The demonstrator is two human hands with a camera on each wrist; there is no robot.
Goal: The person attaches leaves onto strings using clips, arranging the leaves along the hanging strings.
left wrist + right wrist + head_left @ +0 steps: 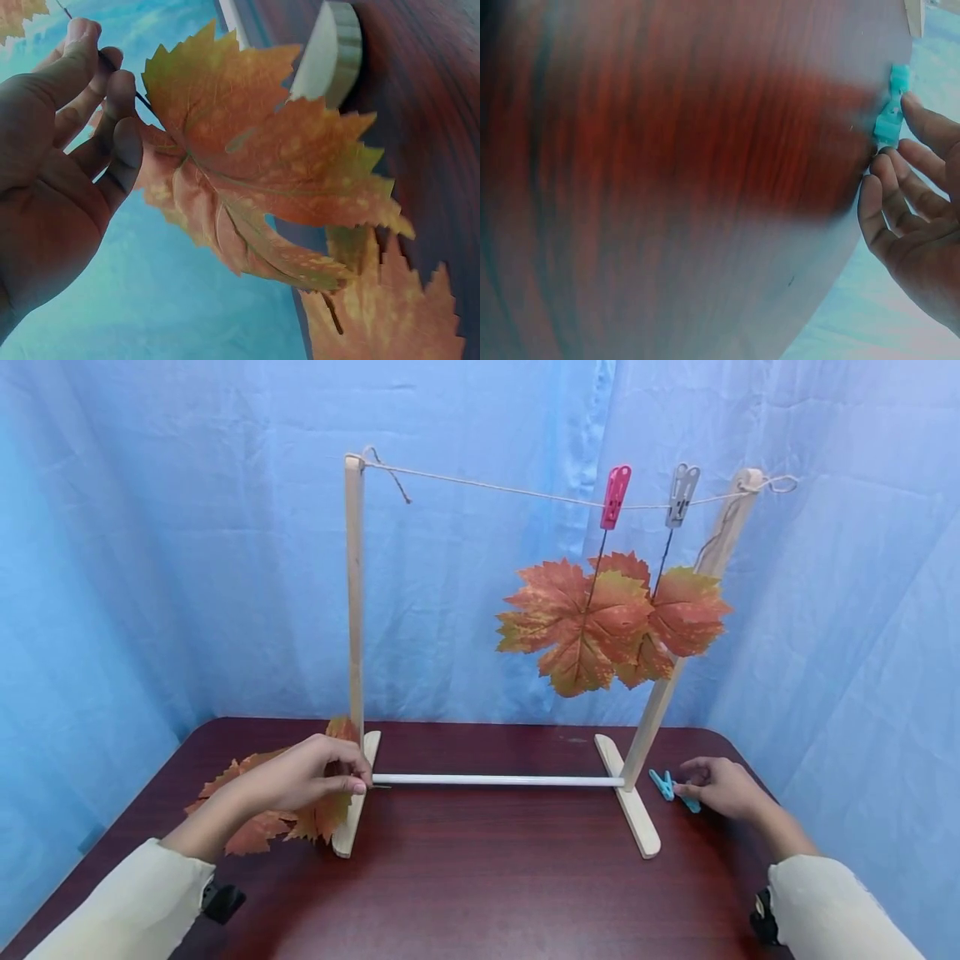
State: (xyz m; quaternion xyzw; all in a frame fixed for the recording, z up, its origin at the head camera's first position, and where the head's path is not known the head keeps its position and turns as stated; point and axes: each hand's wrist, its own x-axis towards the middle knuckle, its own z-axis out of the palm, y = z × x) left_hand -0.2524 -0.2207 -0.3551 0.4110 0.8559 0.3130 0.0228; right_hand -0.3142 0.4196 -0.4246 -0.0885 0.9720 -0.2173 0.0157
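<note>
My left hand [322, 772] pinches the thin dark stem of an artificial autumn leaf [247, 150] beside the left post of a wooden stand. Another leaf [390, 307] lies below it on the table. At the right, my right hand [723, 787] has its thumb and fingertips at a teal clothespin [889, 127], apparently pinching it. A second teal clothespin [662, 785] lies against it. From the string [487, 487] hang two orange leaves, the front leaf [585, 627] by a pink clothespin [616, 497], the rear leaf [690, 614] by a grey clothespin [682, 497].
The stand has a left post [355, 602], a leaning right post [660, 693], a white crossbar [495, 780] and flat wooden feet, one right foot [637, 818]. It stands on a dark red-brown table [495, 877]. Blue curtains [225, 568] surround the table's back and sides.
</note>
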